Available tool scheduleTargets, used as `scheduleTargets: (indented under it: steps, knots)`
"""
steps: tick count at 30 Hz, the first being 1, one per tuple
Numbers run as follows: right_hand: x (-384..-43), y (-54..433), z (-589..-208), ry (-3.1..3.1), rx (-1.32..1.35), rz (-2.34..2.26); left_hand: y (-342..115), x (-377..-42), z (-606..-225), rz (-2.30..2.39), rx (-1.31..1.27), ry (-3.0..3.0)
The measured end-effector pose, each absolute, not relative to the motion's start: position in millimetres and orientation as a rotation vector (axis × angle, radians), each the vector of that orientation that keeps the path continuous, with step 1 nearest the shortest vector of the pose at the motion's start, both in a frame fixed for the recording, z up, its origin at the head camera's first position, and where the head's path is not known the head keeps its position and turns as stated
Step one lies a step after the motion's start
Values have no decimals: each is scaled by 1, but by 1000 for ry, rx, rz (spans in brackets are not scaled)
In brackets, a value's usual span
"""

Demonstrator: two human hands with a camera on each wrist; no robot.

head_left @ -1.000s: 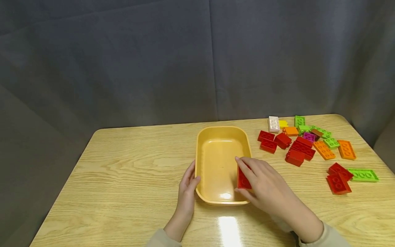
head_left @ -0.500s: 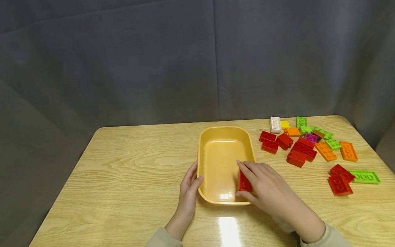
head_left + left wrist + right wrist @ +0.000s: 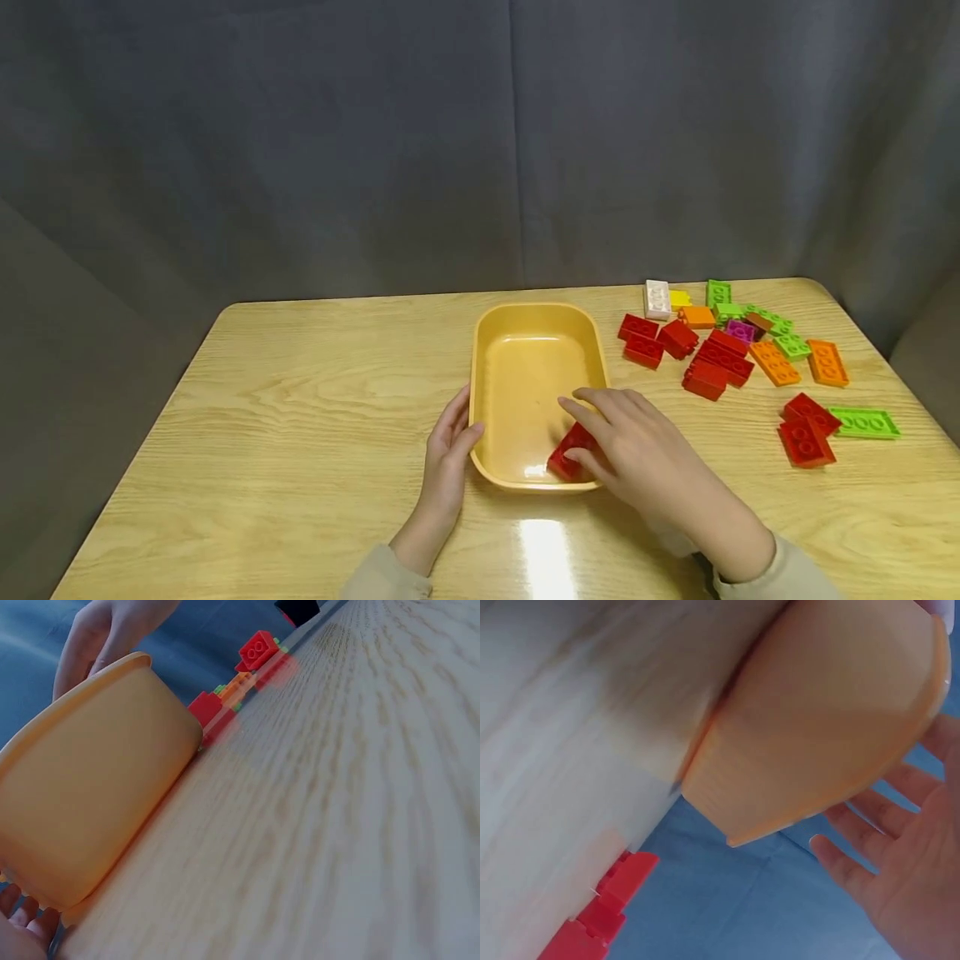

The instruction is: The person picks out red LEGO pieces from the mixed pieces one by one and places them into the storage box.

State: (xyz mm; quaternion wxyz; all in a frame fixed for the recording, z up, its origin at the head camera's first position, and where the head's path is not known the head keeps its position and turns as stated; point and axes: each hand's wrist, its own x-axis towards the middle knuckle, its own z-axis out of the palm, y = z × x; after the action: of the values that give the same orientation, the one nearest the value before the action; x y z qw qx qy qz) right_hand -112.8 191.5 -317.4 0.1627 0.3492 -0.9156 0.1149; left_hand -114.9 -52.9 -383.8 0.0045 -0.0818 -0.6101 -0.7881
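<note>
A yellow plastic tray stands on the wooden table. My left hand grips its left side, thumb over the rim and fingers along the outer wall; the left wrist view catches only some of those fingers low by the tray. Inside the tray, at its near right corner, lies a red toy brick, set at a slant. Over it is my right hand, fingers spread apart and partly covering the brick. In the right wrist view the fingers extend loosely above the tray's rim.
Several red bricks lie right of the tray, with orange plates, green bricks, a purple brick and a white brick near them. Two more red bricks touch a green plate farther right. A dark curtain hangs behind the table.
The red brick has gone from standing upright between my right fingers to lying slanted on the tray floor. Those fingers have spread off it. My left hand keeps its place on the tray.
</note>
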Motion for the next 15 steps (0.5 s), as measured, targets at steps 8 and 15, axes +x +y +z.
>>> scheduleTargets:
  steps: [8,15]
  knots:
    - [-105,191,-294,-2634,952,299,-56,-115,-383,-2508,-211,-1905]
    - [-99,212,-278,-2563,905,290,-56,-116,-382,-2510,-209,-1908]
